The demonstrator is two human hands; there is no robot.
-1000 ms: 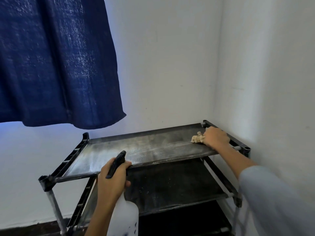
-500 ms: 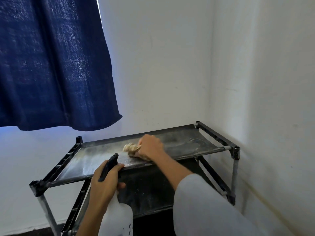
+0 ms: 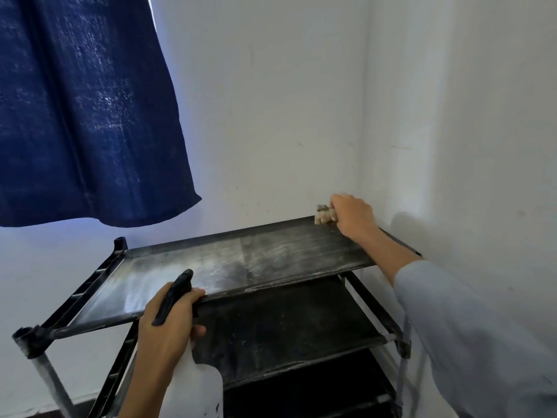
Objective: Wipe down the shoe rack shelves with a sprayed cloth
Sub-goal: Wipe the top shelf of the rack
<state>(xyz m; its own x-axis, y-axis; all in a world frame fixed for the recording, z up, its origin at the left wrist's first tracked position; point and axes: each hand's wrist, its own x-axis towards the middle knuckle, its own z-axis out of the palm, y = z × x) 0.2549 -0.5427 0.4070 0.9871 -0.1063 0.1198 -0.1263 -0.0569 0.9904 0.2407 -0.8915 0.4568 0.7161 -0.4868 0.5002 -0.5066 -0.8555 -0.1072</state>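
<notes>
Right hand (image 3: 351,215) fingers around cloth (image 3: 325,215) at top shelf (image 3: 241,267) back corner, left hand (image 3: 168,324) fingers gripping spray bottle (image 3: 193,384).

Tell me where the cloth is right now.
The cloth is bunched in the right hand at the back right corner of the shoe rack's top shelf, close to where the two white walls meet.

The right hand (image 3: 351,217) presses a beige cloth (image 3: 325,215) at the far right corner of the rack's top shelf (image 3: 241,267) — the left hand (image 3: 167,324) grips a white spray bottle (image 3: 196,387) near the front edge.
</notes>
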